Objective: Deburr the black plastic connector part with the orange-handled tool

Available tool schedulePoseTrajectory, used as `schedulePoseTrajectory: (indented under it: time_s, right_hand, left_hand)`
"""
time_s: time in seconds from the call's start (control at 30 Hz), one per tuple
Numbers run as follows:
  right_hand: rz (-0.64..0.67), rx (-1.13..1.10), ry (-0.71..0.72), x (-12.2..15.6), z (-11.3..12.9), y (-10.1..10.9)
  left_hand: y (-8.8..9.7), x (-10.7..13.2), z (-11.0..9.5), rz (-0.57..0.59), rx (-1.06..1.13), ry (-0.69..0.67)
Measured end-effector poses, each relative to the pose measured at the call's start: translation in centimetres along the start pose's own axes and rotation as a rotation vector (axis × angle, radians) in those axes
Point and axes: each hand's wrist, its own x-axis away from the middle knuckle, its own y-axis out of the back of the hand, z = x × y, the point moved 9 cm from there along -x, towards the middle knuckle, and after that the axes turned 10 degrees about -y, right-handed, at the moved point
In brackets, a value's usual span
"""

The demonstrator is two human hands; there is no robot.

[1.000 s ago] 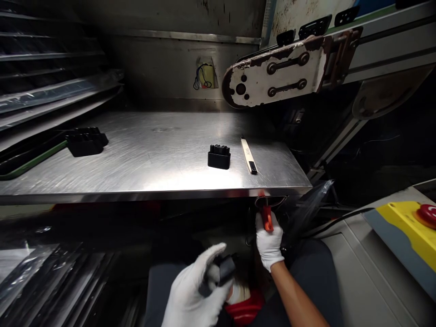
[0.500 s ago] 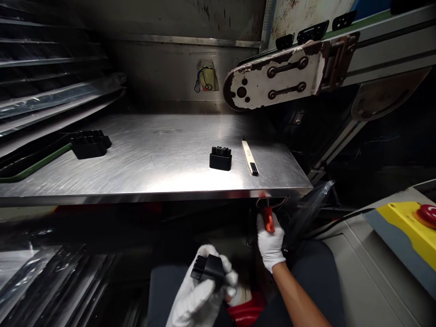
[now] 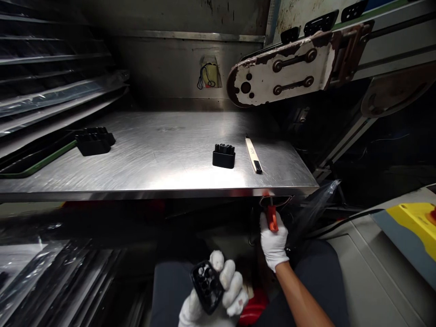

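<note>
Gripping a black connector [image 3: 206, 287] in closed fingers, the gloved left hand [image 3: 218, 295] has turned it since 1 second ago, so its open cavity face now points up toward the camera for viewing. Just right, the right hand [image 3: 273, 240] stays clenched on an orange-handled tool [image 3: 271, 218]. Beyond both hands, 1 similar black part [image 3: 224, 156] sits on the steel bench [image 3: 153, 154].

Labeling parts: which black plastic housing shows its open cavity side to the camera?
The black housing in the left hand; its cavities face the camera. The two on the steel table rest there unheld.
</note>
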Motion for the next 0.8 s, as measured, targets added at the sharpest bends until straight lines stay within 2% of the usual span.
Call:
schedulePoseTrajectory:
  time_s: [0.23, 0.47, 0.7, 0.8]
  right_hand:
    - [0.013, -0.011, -0.008, 0.0, -0.1, 0.0]
    - [0.014, -0.014, -0.002, 0.1, -0.2, 0.0]
    - [0.001, 0.017, -0.027, 0.1, -0.7, 0.1]
    - [-0.041, 0.038, -0.1, 0.4, -1.1, 1.2]
  left_hand:
    - [-0.6, -0.2, 0.0, 0.066, -0.078, 0.004]
    - [-0.4, 0.1, -0.2, 0.038, -0.12, -0.003]
    - [0.9, -0.4, 0.3, 0.016, -0.074, 0.004]
    - [1.7, -0.2, 0.7, -0.003, -0.225, 0.078]
